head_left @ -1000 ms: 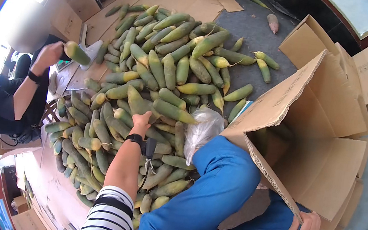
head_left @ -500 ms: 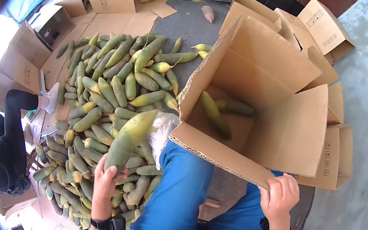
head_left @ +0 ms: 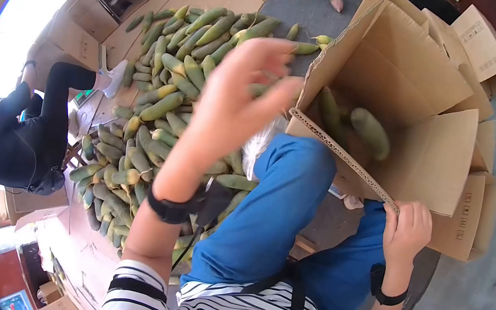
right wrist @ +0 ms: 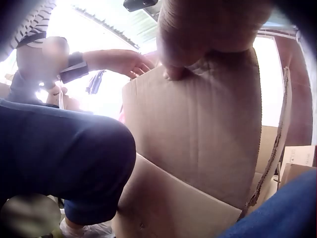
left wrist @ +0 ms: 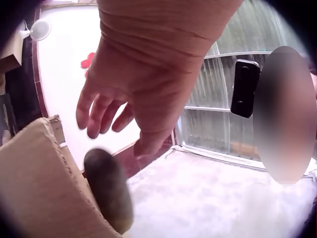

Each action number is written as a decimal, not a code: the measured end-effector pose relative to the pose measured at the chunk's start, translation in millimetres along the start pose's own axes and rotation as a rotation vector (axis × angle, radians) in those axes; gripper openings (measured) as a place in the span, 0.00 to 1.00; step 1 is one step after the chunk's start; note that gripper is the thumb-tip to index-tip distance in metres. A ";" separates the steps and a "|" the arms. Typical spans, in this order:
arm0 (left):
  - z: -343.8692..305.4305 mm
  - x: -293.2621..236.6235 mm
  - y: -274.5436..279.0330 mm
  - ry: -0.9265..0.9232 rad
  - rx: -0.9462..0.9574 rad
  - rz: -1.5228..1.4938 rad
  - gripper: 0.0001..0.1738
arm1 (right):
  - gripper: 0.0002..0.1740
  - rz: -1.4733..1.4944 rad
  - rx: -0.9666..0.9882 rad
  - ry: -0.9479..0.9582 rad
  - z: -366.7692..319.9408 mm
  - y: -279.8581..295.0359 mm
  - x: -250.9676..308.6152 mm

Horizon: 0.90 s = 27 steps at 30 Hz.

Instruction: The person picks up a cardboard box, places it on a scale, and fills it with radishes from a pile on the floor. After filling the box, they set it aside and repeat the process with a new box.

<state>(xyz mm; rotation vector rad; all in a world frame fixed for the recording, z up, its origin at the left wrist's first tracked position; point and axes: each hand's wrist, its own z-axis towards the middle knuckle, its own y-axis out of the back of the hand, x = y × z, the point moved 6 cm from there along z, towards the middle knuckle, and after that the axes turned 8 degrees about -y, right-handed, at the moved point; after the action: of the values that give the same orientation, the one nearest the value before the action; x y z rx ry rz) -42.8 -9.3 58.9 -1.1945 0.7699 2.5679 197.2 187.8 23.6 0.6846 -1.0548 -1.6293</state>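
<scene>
My left hand is raised at the near left corner of the cardboard box, fingers loosely spread and holding nothing. In the left wrist view that hand hangs above a green radish by the box's edge. Inside the box a blurred radish lies over or beside another radish. My right hand grips the box's near flap at its right end; in the right wrist view the hand pinches the flap from above. A large radish pile spreads left of the box.
A seated person in black is on the far left. More cardboard boxes stand behind and right of the open one. A clear plastic bag lies between the pile and my knee. A reddish radish lies at the back.
My left hand took a radish from the pile, moved right to the box and let it go; one more radish shows inside. My right hand still grips the flap.
</scene>
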 end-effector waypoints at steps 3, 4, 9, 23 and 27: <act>-79.0 72.0 43.8 0.287 -0.083 0.087 0.14 | 0.12 -0.025 0.013 -0.031 -1.3 -3.2 -1.3; -116.0 97.4 55.6 0.398 -0.018 0.270 0.13 | 0.12 -0.013 0.016 -0.024 -0.4 -3.7 -2.1; -327.1 177.9 70.9 0.585 0.296 0.693 0.14 | 0.11 -0.026 -0.009 0.030 6.5 -3.7 0.2; -326.6 291.5 -37.7 0.326 0.632 1.016 0.25 | 0.09 -0.144 0.060 -0.011 -1.3 -12.4 -1.4; -331.3 320.3 -44.2 0.348 0.659 1.086 0.23 | 0.10 -0.180 0.081 -0.037 -3.6 -12.0 -2.6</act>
<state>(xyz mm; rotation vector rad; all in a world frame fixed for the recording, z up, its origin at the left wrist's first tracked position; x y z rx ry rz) -18.4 -160.3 -377.9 -1.1450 2.6714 2.2901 195.6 190.2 11.1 0.8258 -1.1179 -1.7661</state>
